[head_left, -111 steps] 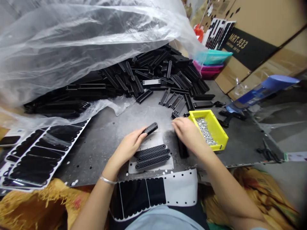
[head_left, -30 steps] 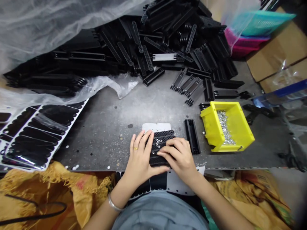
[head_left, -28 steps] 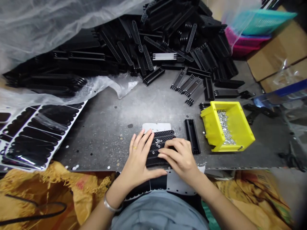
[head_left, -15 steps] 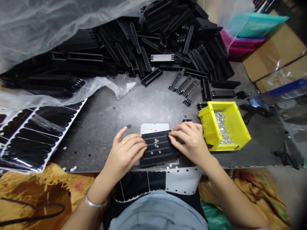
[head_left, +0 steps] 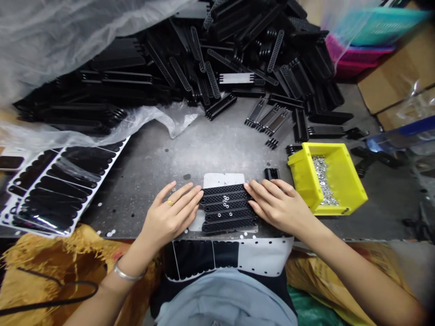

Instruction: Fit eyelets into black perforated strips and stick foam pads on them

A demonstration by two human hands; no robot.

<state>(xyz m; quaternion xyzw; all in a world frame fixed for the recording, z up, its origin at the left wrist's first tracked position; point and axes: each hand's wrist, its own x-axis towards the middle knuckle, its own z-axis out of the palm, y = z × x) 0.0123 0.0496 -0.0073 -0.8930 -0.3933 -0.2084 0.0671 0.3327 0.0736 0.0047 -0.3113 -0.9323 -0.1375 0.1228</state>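
Several black perforated strips lie side by side on a white card near the grey table's front edge, with small silver nuts resting on them. My left hand lies flat, fingers stretched out, fingertips against the strips' left ends. My right hand lies flat too, fingers extended against their right ends. Neither hand holds anything. A black slotted part pokes out behind my right hand.
A yellow bin of silver nuts sits right of my right hand. A big heap of black parts fills the table's back, partly under clear plastic sheeting. Sticker sheets lie left; another sheet lies on my lap.
My hands moved off the top of the strips out to their two ends, and the fingers flattened. The strips now sit squared together in a neat row.
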